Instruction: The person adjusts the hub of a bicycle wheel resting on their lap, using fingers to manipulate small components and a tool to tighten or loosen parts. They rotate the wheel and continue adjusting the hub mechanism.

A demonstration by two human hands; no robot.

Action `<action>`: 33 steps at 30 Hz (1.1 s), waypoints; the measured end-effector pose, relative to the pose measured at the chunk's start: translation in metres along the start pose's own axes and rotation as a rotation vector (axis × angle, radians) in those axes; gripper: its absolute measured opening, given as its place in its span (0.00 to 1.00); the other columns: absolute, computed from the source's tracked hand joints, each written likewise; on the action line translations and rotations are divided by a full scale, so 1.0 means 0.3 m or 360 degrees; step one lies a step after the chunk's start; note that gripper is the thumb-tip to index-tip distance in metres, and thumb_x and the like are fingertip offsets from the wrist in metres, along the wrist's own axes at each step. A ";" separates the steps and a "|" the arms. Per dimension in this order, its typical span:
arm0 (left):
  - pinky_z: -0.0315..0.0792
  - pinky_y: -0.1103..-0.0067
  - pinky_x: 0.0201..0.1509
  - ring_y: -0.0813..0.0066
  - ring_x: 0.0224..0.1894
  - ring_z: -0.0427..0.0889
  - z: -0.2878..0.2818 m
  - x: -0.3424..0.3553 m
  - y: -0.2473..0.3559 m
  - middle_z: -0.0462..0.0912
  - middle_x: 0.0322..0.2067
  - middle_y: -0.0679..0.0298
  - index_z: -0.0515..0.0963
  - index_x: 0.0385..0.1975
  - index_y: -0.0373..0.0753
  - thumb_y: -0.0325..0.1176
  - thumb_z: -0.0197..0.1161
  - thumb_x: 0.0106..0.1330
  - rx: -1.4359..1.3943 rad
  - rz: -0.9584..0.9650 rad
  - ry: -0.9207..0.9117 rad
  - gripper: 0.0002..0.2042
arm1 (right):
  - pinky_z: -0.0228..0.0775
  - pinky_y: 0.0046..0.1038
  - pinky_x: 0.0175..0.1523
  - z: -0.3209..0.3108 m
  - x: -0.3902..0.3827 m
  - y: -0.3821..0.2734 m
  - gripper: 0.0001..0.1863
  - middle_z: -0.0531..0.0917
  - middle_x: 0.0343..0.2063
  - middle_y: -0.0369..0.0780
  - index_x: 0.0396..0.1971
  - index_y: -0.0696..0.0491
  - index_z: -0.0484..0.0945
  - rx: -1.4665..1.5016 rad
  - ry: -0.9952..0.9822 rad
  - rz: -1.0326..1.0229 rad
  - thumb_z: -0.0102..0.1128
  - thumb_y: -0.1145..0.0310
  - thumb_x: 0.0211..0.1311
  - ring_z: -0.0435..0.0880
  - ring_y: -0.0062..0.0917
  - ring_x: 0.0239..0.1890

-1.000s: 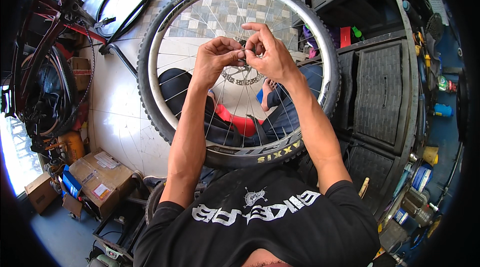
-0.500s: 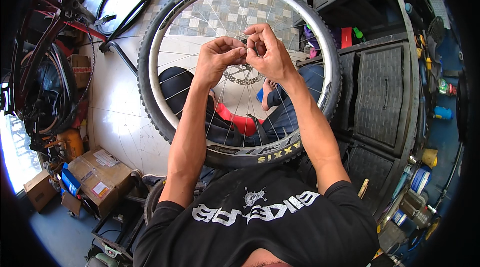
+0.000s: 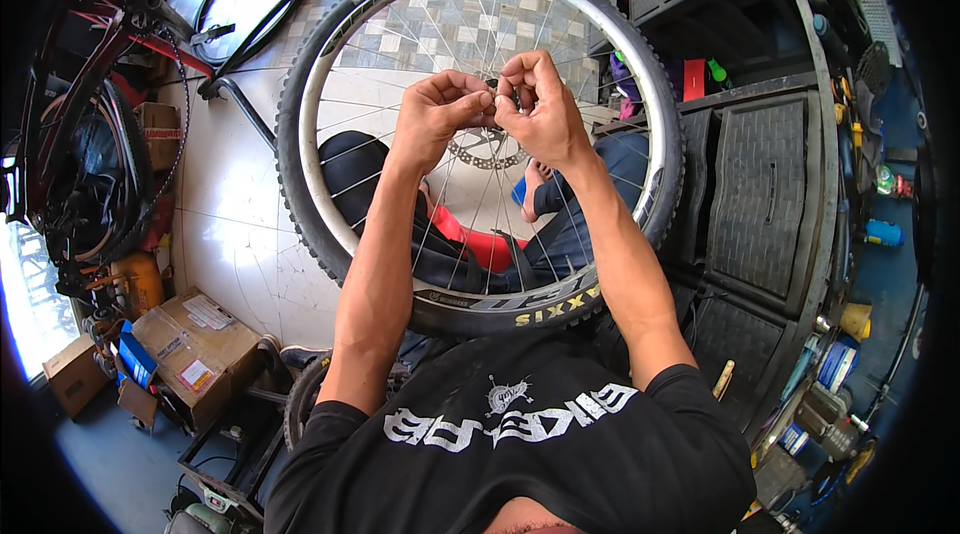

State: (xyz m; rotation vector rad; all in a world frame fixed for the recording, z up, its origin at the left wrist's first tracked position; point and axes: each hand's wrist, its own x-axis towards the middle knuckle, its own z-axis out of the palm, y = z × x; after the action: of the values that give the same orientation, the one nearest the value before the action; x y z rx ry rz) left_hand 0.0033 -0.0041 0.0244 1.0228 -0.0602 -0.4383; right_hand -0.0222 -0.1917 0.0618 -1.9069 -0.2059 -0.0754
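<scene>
Black-tyred bicycle wheel (image 3: 292, 119) was positioned over the person's legs, both hands at its middle.

The left hand (image 3: 432, 122) and the right hand (image 3: 543, 119) came close together near the wheel's centre, thumbs and fingers bent toward each other; whether either grip was clamped on something small I could not tell, since the fingers hid it. Just below them a perforated brake rotor (image 3: 484, 164) showed among thin spokes. The tyre's near edge was beside the black shirt (image 3: 560, 464). A dark red bicycle frame (image 3: 103, 104) stood at left, with black textured drawers (image 3: 757, 199) at right.
</scene>
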 end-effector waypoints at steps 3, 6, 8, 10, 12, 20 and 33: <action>0.89 0.73 0.48 0.70 0.39 0.90 0.000 0.001 0.005 0.89 0.37 0.56 0.82 0.43 0.29 0.23 0.69 0.70 -0.0051 -0.0007 0.0026 0.07 | 0.68 0.18 0.36 -0.002 0.006 0.020 0.17 0.79 0.33 0.31 0.49 0.54 0.69 0.0216 -0.0018 0.0013 0.63 0.80 0.63 0.72 0.10 0.30; 0.88 0.72 0.49 0.69 0.40 0.90 -0.006 0.004 0.006 0.89 0.39 0.55 0.82 0.43 0.29 0.23 0.69 0.70 -0.0068 -0.0012 0.0036 0.07 | 0.68 0.17 0.36 0.002 0.008 0.046 0.17 0.79 0.34 0.32 0.49 0.54 0.69 0.0414 0.0070 -0.0002 0.63 0.79 0.63 0.73 0.10 0.30; 0.88 0.72 0.49 0.69 0.40 0.90 -0.011 0.007 0.005 0.89 0.40 0.54 0.82 0.43 0.30 0.24 0.69 0.70 -0.0071 0.0001 0.0055 0.07 | 0.66 0.18 0.33 0.008 0.007 0.065 0.18 0.78 0.32 0.33 0.48 0.55 0.69 0.0491 0.0195 -0.0071 0.65 0.78 0.61 0.71 0.10 0.28; 0.88 0.71 0.49 0.68 0.40 0.90 -0.018 0.009 0.004 0.89 0.41 0.54 0.82 0.43 0.29 0.24 0.69 0.70 -0.0058 0.0024 0.0099 0.07 | 0.66 0.19 0.33 -0.004 0.002 0.087 0.18 0.78 0.32 0.33 0.47 0.55 0.69 0.0380 0.0276 -0.0006 0.65 0.78 0.60 0.72 0.11 0.28; 0.88 0.71 0.49 0.68 0.40 0.90 -0.027 0.012 0.004 0.89 0.42 0.53 0.82 0.43 0.29 0.24 0.69 0.70 -0.0056 0.0028 0.0145 0.07 | 0.67 0.20 0.32 -0.005 -0.009 0.109 0.18 0.78 0.32 0.34 0.47 0.55 0.69 0.0205 0.0338 0.0044 0.65 0.77 0.60 0.72 0.12 0.28; 0.89 0.71 0.48 0.67 0.40 0.90 -0.030 0.016 0.002 0.89 0.41 0.54 0.82 0.43 0.29 0.24 0.70 0.70 -0.0092 0.0059 0.0220 0.07 | 0.74 0.34 0.33 0.077 -0.080 0.176 0.16 0.82 0.30 0.39 0.46 0.54 0.70 -0.0648 0.0469 0.0108 0.65 0.73 0.61 0.81 0.29 0.26; 0.89 0.72 0.47 0.67 0.40 0.90 -0.040 0.017 0.013 0.89 0.40 0.54 0.81 0.44 0.28 0.24 0.71 0.69 -0.0128 0.0093 0.0216 0.09 | 0.79 0.43 0.39 0.141 -0.072 0.177 0.16 0.85 0.33 0.43 0.46 0.54 0.70 -0.0932 0.0500 0.0084 0.63 0.73 0.60 0.87 0.42 0.36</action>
State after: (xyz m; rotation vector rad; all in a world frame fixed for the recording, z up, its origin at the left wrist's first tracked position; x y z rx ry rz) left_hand 0.0121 0.0055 0.0206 0.9670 0.0488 -0.3151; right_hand -0.0358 -0.1715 -0.0052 -2.4437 0.0941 -0.4366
